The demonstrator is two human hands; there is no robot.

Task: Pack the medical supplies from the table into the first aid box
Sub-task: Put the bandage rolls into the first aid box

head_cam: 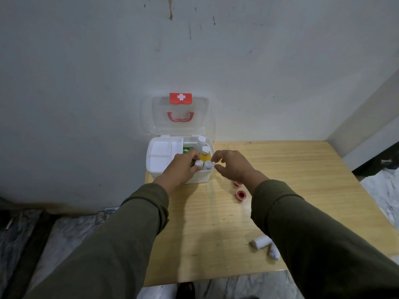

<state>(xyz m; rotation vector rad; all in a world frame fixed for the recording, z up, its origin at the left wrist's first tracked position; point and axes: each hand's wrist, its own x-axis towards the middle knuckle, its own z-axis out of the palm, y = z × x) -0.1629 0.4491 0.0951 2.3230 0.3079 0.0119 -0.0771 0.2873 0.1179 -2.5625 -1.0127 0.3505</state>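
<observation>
The white first aid box (152,168) stands open at the table's far left, its clear lid (179,114) with red handle leaning on the wall. Inside sit a white tray (160,153), a green item (186,150), a yellow bottle (204,154) and white-capped bottles. My left hand (182,167) grips a small white bottle (199,164) at the box's front. My right hand (232,164) hovers beside the box, fingers apart, just right of another white bottle (207,165). Two red tape rolls (239,193) and two white bandage rolls (260,242) lie on the table.
The wooden table (291,165) stands against a grey wall. Its right and front edges border a marble floor. A clear container (103,214) sits on the floor left of the table, and a dark object lies at far right.
</observation>
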